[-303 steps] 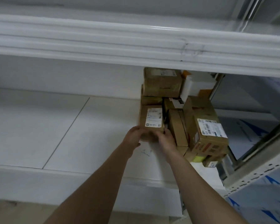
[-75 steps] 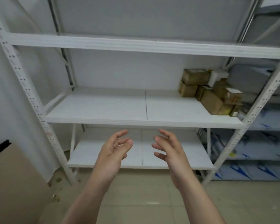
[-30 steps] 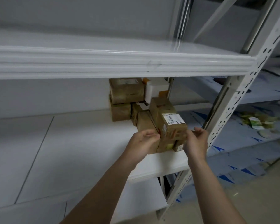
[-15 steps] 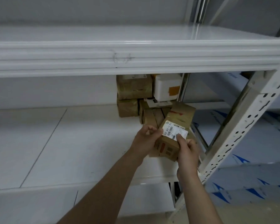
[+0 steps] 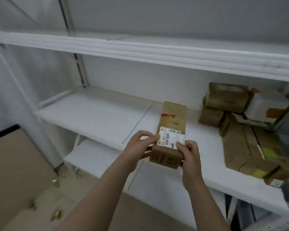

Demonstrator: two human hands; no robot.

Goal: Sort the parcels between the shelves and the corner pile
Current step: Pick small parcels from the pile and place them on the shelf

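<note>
Through the head camera I see both hands gripping one long brown parcel in front of the middle shelf. The left hand has its fingers curled round the parcel's near left edge, thumb on top beside the white label. The right hand grips the near right corner, its thumb pressing on the label's lower edge. The parcel points away from me, its near end out past the shelf's front edge and its far end over the shelf board; I cannot tell whether that end rests on the board. A red mark shows farther back on its top face.

To the right, on the same shelf, I see the pile of brown parcels stacked in the far corner, with a white parcel bearing orange tape at the back. The held parcel is apart from the pile. The upper shelf runs across above, and a lower shelf shows beyond the left forearm. At lower left a large cardboard box stands on the floor, small scraps beside it.
</note>
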